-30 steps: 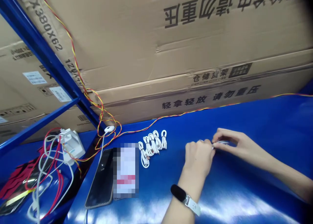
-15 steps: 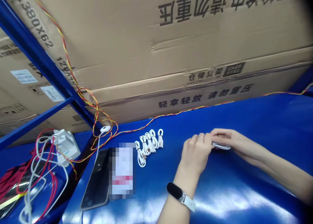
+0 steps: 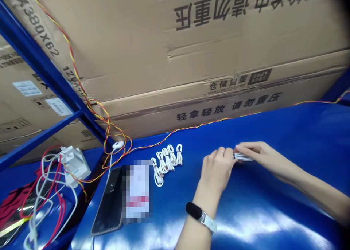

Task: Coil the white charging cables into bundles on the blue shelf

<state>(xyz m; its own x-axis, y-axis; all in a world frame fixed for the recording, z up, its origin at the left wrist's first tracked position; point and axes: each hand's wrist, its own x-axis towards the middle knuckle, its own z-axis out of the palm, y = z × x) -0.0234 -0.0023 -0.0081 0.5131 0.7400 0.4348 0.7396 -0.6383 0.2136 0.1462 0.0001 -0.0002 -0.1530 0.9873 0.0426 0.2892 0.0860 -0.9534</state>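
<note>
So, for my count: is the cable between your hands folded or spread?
Folded: the white cable is doubled into a short loop between the left hand and right hand.

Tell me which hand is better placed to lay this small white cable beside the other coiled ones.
Probably the left hand: it sits closer to the row of coiled white cables. The right hand lies farther away, though its fingertips are pinching the small white cable.

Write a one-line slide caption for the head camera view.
Left hand and right hand pinch a coiled white cable over a glossy blue workbench near bundled white cables.
</note>
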